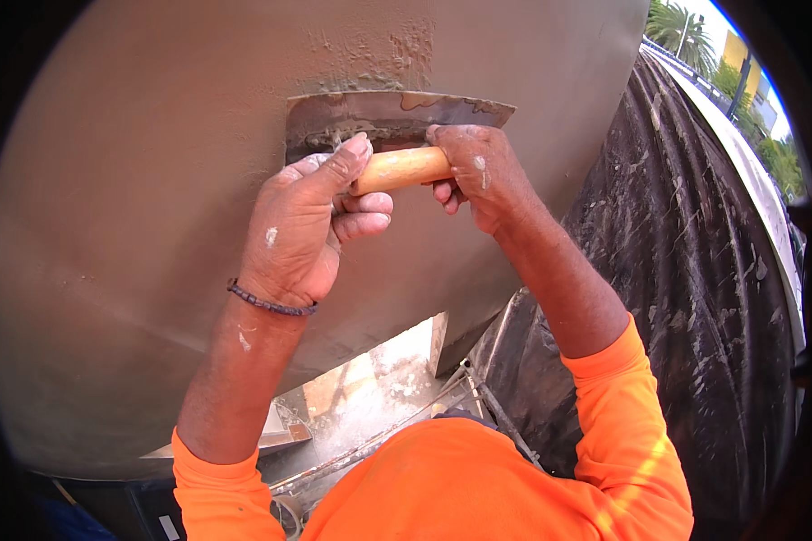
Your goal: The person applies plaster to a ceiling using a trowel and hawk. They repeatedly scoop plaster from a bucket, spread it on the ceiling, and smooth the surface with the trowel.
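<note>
A plastering trowel (401, 110) with a wide metal blade lies against a grey-brown plastered wall (144, 216). Its pale wooden handle (401, 169) points toward me. My right hand (483, 176) grips the handle's right end, thumb up near the blade. At the left end of the handle, my left hand (302, 216) pinches with thumb on top and fingers curled below. Wet plaster clings along the blade. Just above the blade is a rougher, ridged patch of plaster (370, 45). Both hands carry white specks of plaster.
Dark wrinkled sheeting (686, 270) hangs along the right side, with a pale edge beyond it. Below the wall are a splattered floor (370, 397) and metal scaffold bars (487, 397). Palm trees (681, 32) stand in the distance at upper right.
</note>
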Motion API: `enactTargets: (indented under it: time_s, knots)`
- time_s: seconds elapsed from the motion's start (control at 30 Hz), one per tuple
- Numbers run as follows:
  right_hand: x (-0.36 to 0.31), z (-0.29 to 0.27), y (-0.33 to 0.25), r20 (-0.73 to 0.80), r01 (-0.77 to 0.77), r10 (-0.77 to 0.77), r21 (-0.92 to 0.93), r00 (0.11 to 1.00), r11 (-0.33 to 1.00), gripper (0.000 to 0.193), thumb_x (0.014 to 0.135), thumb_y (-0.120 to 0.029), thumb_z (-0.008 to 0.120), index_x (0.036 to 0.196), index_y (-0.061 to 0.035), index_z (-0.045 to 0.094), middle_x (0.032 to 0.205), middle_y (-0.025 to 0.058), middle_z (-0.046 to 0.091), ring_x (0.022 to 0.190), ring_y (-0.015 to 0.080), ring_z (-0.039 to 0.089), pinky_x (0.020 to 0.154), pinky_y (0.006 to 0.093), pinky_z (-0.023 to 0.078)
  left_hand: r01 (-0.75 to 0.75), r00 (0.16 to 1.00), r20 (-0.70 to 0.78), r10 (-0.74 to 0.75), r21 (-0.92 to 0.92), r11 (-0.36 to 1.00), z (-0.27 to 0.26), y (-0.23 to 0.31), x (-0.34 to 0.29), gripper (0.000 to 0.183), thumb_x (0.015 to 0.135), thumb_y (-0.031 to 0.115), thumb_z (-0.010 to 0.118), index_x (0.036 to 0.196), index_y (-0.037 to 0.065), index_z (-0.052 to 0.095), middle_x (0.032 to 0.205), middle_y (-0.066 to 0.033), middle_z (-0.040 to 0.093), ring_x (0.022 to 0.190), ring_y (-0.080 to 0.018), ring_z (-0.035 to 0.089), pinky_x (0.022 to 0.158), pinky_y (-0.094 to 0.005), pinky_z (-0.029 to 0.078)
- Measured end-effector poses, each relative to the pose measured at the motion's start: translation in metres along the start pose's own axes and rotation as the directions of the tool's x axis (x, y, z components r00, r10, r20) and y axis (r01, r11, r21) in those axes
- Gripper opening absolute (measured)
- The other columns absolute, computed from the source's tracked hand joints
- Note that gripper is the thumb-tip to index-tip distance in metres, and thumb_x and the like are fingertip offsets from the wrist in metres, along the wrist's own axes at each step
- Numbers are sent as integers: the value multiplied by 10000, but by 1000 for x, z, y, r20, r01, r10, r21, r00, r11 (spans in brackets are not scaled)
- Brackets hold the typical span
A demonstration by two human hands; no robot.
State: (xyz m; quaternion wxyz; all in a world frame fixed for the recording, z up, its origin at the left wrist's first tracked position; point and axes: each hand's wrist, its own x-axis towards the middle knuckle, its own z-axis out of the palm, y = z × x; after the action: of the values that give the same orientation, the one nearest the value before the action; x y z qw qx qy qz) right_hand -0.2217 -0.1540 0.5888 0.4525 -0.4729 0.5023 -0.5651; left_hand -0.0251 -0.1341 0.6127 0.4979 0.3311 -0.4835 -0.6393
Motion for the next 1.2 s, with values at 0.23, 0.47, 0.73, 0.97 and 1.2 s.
enactTargets:
  time_s: [0.23,0.47,0.73,0.97,1.2]
  knots:
    - [33,3,-128,199,217,-201,-64,959,974,211,1015,-179,503,1067,-34,647,787,62,655,529,77,527,471,239,450,-269,953,179,243,137,953,25,140,20,313,1031,234,608,1096,-71,587,894,-73,622,708,-122,679,595,-224,628]
    - [25,12,-264,176,501,-524,159,833,851,234,1053,-313,484,1087,-94,560,853,87,642,567,109,555,474,256,486,-433,883,227,412,51,900,82,254,5,306,1049,206,563,1126,-85,512,858,-61,594,694,-122,679,631,-258,665]
    - [-26,24,-195,44,540,-799,715,599,445,300,1020,-361,602,1131,-84,576,929,66,645,807,183,637,797,336,555,-613,591,394,704,-348,710,75,129,3,374,1003,298,676,1116,-56,642,971,-115,676,784,-197,714,656,-305,637]
    - [-83,-8,4,146,676,-713,235,686,698,304,955,-321,753,987,-80,571,743,42,635,660,180,656,628,348,575,4,943,314,-111,321,947,1,-133,-116,444,1003,305,693,1293,-18,604,953,-23,640,817,-93,620,712,-257,553]
    - [-84,2,155,657,751,-377,-628,653,207,439,892,-452,767,969,-49,609,765,140,682,657,342,685,608,428,563,367,926,-63,-373,384,847,-89,-274,-184,371,974,245,705,1248,3,642,938,-33,684,803,-85,640,697,-267,574]
